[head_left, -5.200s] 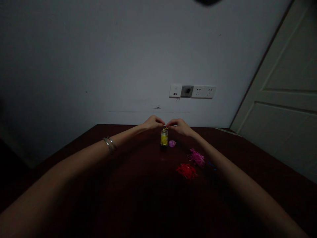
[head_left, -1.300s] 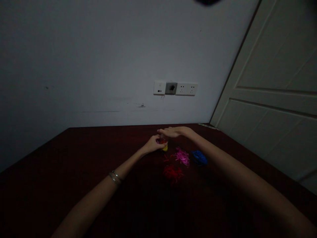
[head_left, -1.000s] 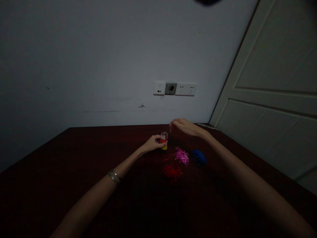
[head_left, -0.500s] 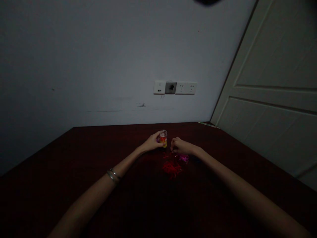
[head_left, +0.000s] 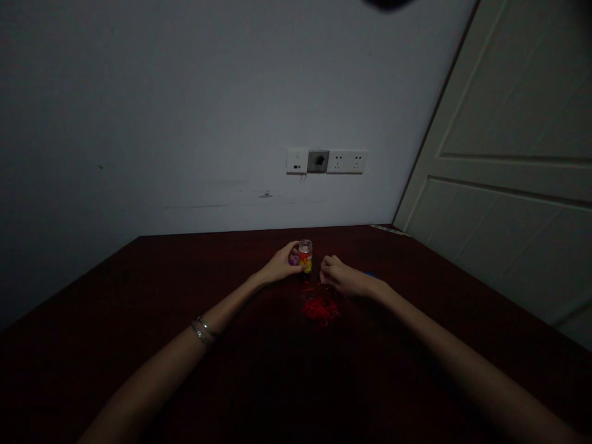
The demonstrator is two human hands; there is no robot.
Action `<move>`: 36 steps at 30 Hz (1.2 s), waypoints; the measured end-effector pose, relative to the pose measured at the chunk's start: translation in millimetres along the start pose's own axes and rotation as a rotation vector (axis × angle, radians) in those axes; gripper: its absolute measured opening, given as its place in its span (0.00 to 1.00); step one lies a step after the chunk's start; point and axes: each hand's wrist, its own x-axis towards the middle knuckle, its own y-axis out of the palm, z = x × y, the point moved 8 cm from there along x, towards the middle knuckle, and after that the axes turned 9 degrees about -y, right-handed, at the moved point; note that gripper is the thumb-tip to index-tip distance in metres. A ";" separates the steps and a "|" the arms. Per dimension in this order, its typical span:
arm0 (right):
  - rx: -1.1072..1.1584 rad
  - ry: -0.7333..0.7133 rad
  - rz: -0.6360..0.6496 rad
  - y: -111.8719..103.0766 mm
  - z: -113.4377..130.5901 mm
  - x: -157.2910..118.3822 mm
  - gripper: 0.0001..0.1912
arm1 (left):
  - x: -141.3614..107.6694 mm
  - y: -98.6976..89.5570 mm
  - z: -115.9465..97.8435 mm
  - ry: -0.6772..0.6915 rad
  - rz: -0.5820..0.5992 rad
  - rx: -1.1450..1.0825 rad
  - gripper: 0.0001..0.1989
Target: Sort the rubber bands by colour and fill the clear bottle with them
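A small clear jar point(head_left: 305, 254) stands upright and open-topped, with red and yellow bits inside. My left hand point(head_left: 280, 264) is closed around its left side. A purple thing point(head_left: 294, 261) shows between that hand and the jar. Just right of the jar, my right hand point(head_left: 337, 274) has its fingers curled together; what they hold, if anything, is hidden. Below the two hands, a loose pile of red shreds point(head_left: 321, 309) lies on the table, with a few stray strands nearer the jar.
The dark red table point(head_left: 194, 265) meets a grey wall point(head_left: 185, 111) at the back. Wall sockets point(head_left: 345, 161) sit above it. To the right is a white panelled door point(head_left: 499, 166). A blue item point(head_left: 370, 274) lies behind my right wrist.
The magenta shreds that showed beneath my right hand are out of sight now. More of the blue item shows behind my right wrist. My left hand stays around the jar.
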 end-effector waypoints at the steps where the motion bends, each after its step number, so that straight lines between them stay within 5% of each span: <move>1: 0.038 -0.005 -0.011 -2.4 7.4 -6.0 0.07 | -5.0 -5.9 -3.5 0.012 -0.058 0.054 0.25; 4: 0.155 -0.012 -0.018 0.0 27.3 -23.7 0.07 | -25.9 -13.2 -15.8 0.059 -0.145 0.207 0.12; 10: 0.258 0.007 -0.032 18.7 46.0 -40.4 0.07 | -70.7 40.6 -29.8 0.185 0.319 0.361 0.16; 19: 0.253 0.043 -0.051 25.8 51.0 -42.2 0.09 | -72.7 65.5 -32.6 0.199 0.455 0.350 0.09; 30: 0.236 0.068 -0.181 32.1 44.6 -41.6 0.08 | -75.2 65.7 -29.3 0.240 0.391 0.368 0.07; 36: 0.262 0.098 -0.223 31.6 38.6 -44.3 0.07 | -72.7 47.0 -28.2 0.223 0.350 0.362 0.06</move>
